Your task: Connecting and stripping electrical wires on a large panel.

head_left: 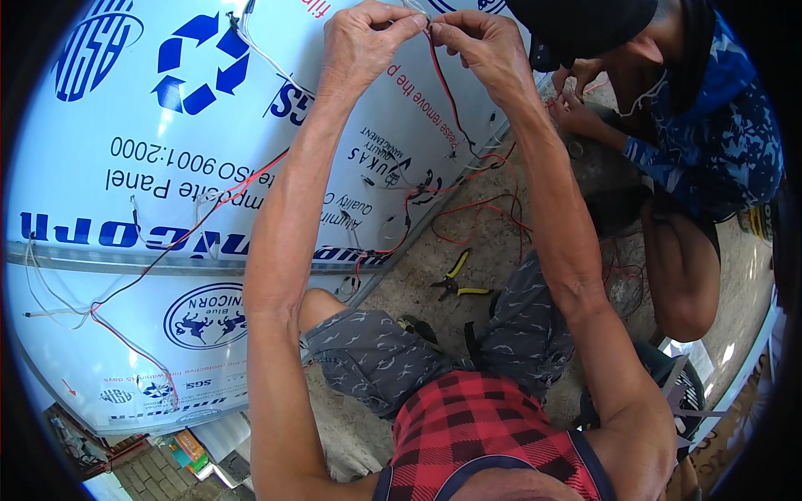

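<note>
Far out, at the top of the view, my two hands meet with their fingertips close together. My left hand (pixel 363 46) pinches the end of a thin wire between thumb and forefinger. Just across from it, my right hand (pixel 489 50) is also closed in a pinch on the wires at the same spot. A red-and-black wire (pixel 445 79) hangs from between the hands down to the panel's edge. The joint itself is mostly covered by my fingertips. Under my hands lies a large white panel (pixel 209 125) with blue and red print.
Red and black wires (pixel 180 238) and white leads run over the panel. Pliers with yellow-and-black handles (pixel 457 280) lie on the concrete floor between my legs, near loose red wire (pixel 476 209). To the right, a co-worker in blue camouflage (pixel 710 142) crouches, hands on thin wires.
</note>
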Tool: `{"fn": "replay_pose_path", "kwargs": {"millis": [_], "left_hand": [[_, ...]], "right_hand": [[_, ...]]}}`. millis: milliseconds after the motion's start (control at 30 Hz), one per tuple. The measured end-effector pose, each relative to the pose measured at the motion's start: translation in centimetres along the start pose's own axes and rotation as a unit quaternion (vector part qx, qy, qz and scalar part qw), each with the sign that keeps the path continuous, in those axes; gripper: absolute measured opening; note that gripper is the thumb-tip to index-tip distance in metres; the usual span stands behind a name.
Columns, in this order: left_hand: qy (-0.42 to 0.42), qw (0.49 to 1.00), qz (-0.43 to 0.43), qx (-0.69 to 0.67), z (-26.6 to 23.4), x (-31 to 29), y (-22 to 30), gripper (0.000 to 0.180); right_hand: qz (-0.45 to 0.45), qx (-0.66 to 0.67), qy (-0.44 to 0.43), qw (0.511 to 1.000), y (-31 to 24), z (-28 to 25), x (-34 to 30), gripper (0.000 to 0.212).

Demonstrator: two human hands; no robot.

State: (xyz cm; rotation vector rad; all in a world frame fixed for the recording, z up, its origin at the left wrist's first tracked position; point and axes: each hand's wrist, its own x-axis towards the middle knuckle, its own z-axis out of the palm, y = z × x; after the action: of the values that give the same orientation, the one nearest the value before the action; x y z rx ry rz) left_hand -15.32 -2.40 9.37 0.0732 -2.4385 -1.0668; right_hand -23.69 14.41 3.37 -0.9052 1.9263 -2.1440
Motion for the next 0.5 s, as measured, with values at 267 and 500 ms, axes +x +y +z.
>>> {"fn": "replay_pose_path", "kwargs": {"millis": [267, 500], "left_hand": [[0.016, 0.999, -0.026, -0.032, 0.2, 0.5, -0.5, 0.019], [-0.043, 0.992, -0.071, -0.098, -0.4, 1.0, -0.5, 0.020]], "right_hand": [[-0.095, -0.066, -0.007, 0.993, 0.7, 0.7, 0.2, 0.030], [-0.052, -0.067, 0.002, 0.996, 0.4, 0.6, 0.1, 0.032]]}}
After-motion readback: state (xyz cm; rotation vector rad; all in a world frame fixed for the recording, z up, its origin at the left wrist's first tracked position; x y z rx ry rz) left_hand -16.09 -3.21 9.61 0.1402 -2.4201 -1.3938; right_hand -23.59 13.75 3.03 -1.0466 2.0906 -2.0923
